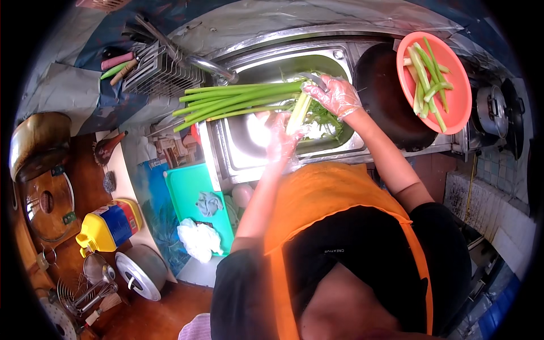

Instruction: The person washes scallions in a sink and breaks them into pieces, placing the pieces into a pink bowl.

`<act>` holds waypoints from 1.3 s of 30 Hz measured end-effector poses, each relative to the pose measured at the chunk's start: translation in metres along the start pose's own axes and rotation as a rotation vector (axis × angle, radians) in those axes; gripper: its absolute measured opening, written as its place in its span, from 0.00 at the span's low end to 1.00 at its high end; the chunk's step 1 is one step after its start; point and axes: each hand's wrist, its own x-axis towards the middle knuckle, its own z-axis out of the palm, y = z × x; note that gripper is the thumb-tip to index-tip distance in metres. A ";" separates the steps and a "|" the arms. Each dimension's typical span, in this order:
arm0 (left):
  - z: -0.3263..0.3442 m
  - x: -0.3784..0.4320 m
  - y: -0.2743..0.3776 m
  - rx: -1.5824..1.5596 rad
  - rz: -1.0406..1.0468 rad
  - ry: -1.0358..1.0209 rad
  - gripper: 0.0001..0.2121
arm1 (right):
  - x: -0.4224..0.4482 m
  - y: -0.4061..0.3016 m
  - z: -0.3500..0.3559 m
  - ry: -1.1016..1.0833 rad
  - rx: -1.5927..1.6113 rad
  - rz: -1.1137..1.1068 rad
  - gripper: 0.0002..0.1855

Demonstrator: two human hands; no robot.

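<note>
Both hands wear clear plastic gloves over a steel sink [250, 163]. My right hand [335, 95] grips a small curved knife [315, 78] near the top of a pale celery stalk piece [299, 111]. The lower end of that piece is in my left hand [282, 138], whose fingers are partly lost in glare. Long green stalks [242, 98] lie across the sink and over its left edge, behind the pale piece. Leafy greens [329, 123] rest in the basin below my right hand. Cut stalks [425, 80] lie in a pink plastic bowl [463, 102] at the right.
A faucet [212, 68] reaches over the sink's back left, beside a wire rack [163, 74] with knives. A large dark wok [378, 93] sits right of the sink, partly under the bowl. A green tray [182, 182] with a cloth and white plastic bag stands at the left.
</note>
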 end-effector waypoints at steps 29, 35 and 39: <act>-0.005 0.008 0.020 -0.200 -0.011 -0.120 0.23 | 0.024 0.024 0.003 -0.093 0.020 0.172 0.31; 0.002 0.006 0.004 -0.054 0.033 -0.058 0.22 | 0.018 0.035 0.023 -0.016 -0.042 0.121 0.31; 0.005 0.005 -0.009 0.015 0.039 -0.024 0.22 | 0.014 0.030 0.023 -0.093 -0.030 0.186 0.34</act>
